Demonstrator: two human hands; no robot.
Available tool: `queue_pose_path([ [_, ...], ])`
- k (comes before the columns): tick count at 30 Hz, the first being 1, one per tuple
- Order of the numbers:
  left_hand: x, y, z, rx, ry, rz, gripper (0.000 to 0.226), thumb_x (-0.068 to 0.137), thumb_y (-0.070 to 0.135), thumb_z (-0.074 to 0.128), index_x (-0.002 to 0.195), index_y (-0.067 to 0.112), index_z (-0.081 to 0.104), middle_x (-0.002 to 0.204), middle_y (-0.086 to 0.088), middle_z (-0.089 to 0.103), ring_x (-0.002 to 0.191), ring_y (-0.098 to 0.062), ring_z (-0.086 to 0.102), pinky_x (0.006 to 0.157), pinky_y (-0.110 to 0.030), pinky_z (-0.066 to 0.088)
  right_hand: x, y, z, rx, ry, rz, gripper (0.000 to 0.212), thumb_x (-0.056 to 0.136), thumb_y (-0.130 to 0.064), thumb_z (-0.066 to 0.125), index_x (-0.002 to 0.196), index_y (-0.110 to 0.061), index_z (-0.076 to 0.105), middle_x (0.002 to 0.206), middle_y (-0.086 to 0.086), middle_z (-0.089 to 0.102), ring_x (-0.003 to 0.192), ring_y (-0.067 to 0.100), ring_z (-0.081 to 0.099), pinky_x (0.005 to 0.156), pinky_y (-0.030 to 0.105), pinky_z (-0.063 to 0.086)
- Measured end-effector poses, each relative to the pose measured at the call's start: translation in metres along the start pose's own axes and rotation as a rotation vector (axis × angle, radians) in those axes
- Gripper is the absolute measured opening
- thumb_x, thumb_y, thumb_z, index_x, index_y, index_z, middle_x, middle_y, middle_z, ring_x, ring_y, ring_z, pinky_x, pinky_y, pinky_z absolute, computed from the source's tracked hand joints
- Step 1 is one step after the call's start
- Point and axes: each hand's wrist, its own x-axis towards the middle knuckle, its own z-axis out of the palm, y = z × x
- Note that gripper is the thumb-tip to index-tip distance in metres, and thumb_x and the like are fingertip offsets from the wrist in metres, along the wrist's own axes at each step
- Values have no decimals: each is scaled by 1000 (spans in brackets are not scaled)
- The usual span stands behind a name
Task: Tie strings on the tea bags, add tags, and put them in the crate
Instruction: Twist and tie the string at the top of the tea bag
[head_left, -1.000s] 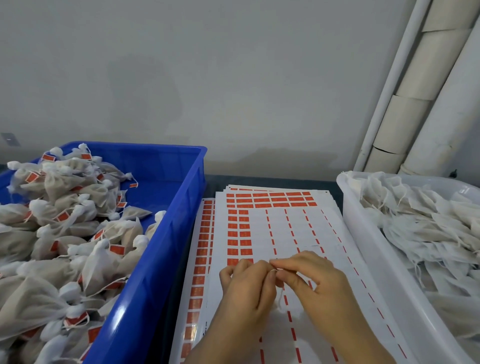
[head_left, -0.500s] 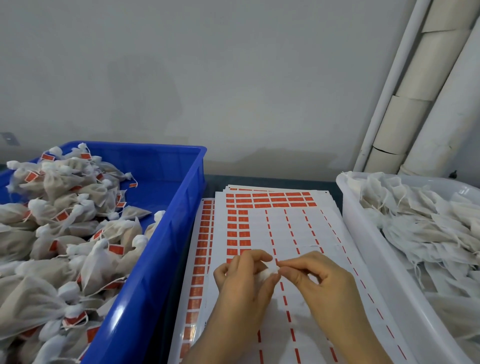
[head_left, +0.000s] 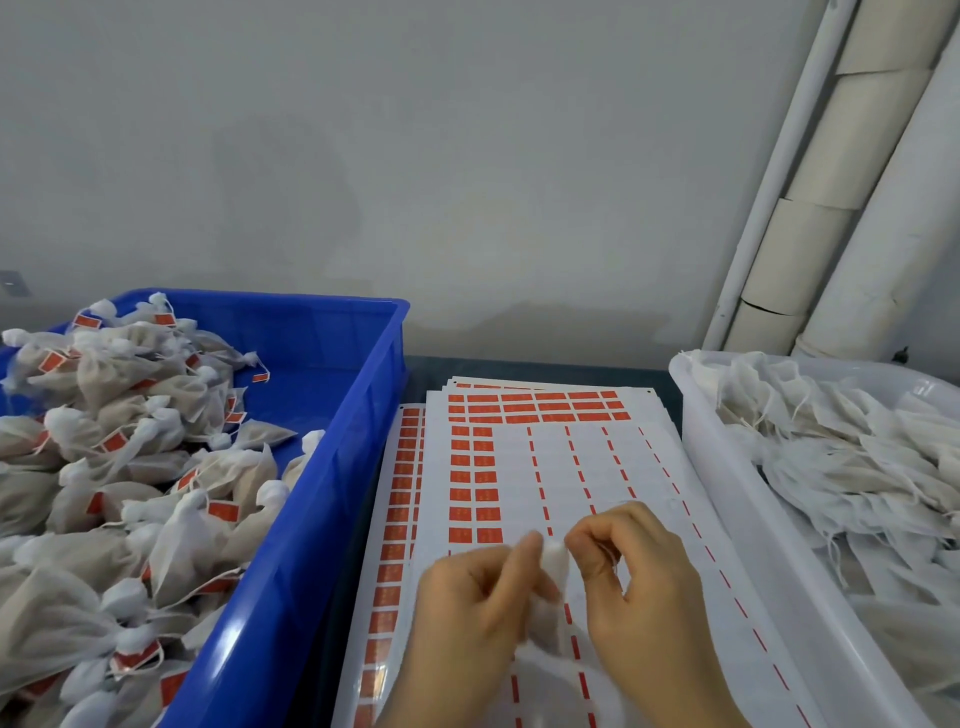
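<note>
A white tea bag (head_left: 551, 564) is held between both hands over the sticker sheets, its gathered top showing between the fingertips. My left hand (head_left: 470, 608) grips the bag's neck from the left. My right hand (head_left: 641, 577) pinches at the top of the bag from the right; its thin string is hard to make out. The sheets of orange tags (head_left: 480, 478) lie flat on the table under the hands. The blue crate (head_left: 332, 467) at the left holds several tied, tagged bags (head_left: 156, 467).
A white tub (head_left: 727, 493) at the right holds a heap of untied white bags (head_left: 841, 457). White pipes (head_left: 831, 208) run up the wall at the back right. A grey wall stands close behind the table.
Both hands have drawn nearer and lower over the sheets. The bag's white top now shows between the fingertips, and the right hand's fingers have lifted and curled.
</note>
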Motion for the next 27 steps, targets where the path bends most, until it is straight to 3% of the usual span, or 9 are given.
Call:
queue_pose_path([
  [3, 0, 5, -6, -460, -354, -434, 48, 90, 48, 43, 71, 23, 78, 67, -4, 69, 42, -10, 47, 43, -17, 37, -2, -1, 2, -23, 0, -36, 11, 78, -13, 69, 71, -18, 62, 74, -11, 56, 70, 14, 53, 63, 13, 37],
  [6, 4, 3, -13, -855, -345, -652, 34, 76, 36, 60, 70, 8, 77, 65, -8, 68, 36, -10, 44, 36, -15, 32, -2, -1, 2, -36, -15, -125, 14, 82, -24, 66, 69, -18, 64, 74, -10, 58, 68, 12, 51, 65, 14, 43],
  [10, 5, 3, -15, -1130, -296, -759, 25, 63, 23, 71, 66, -2, 73, 59, -9, 58, 33, -12, 39, 32, -14, 29, -3, -3, 1, -56, -141, -206, 52, 88, -59, 35, 71, -21, 66, 74, -12, 58, 74, 6, 47, 75, 7, 38],
  [14, 8, 0, -20, -1115, -324, -784, 27, 76, 24, 64, 81, 0, 74, 57, -5, 52, 33, -11, 37, 31, -14, 28, -1, 0, -7, 12, -240, -227, 30, 80, -50, 59, 69, -24, 65, 73, -20, 49, 74, 2, 45, 70, 8, 40],
  [16, 9, -3, -24, -1103, -354, -761, 24, 80, 23, 61, 74, 2, 71, 55, -4, 48, 34, -11, 37, 32, -15, 28, 0, 1, -11, 79, -330, -140, 15, 75, -42, 62, 70, -28, 62, 75, -25, 46, 76, 3, 49, 73, 12, 41],
  [18, 10, -6, -27, -932, -392, -681, 36, 87, 28, 53, 60, 8, 64, 50, -2, 44, 33, -10, 37, 34, -15, 29, 2, 1, -12, 129, -435, -54, 9, 75, -39, 62, 71, -37, 55, 78, -24, 47, 87, 2, 50, 80, 11, 39],
  [20, 10, -5, -28, -692, -422, -608, 43, 90, 33, 49, 52, 14, 56, 47, 0, 39, 33, -9, 34, 36, -15, 27, 2, 3, -13, 143, -497, -24, 19, 81, -33, 64, 72, -42, 50, 88, -24, 50, 101, -4, 45, 87, 6, 32],
  [24, 4, 5, -33, -376, -591, -505, 9, 91, 21, 50, 83, 17, 50, 57, 0, 37, 45, -8, 33, 46, -18, 29, 1, 1, -18, 230, -589, -14, 5, 80, -39, 59, 78, -38, 55, 121, -37, 42, 121, -12, 35, 95, -1, 22],
  [27, 2, 6, -35, -196, -623, -446, 14, 91, 20, 48, 78, 17, 51, 57, 1, 40, 47, -8, 36, 51, -19, 31, -2, 0, -19, 321, -661, 11, 7, 77, -45, 57, 81, -38, 57, 126, -40, 44, 125, -14, 33, 101, 6, 20],
])
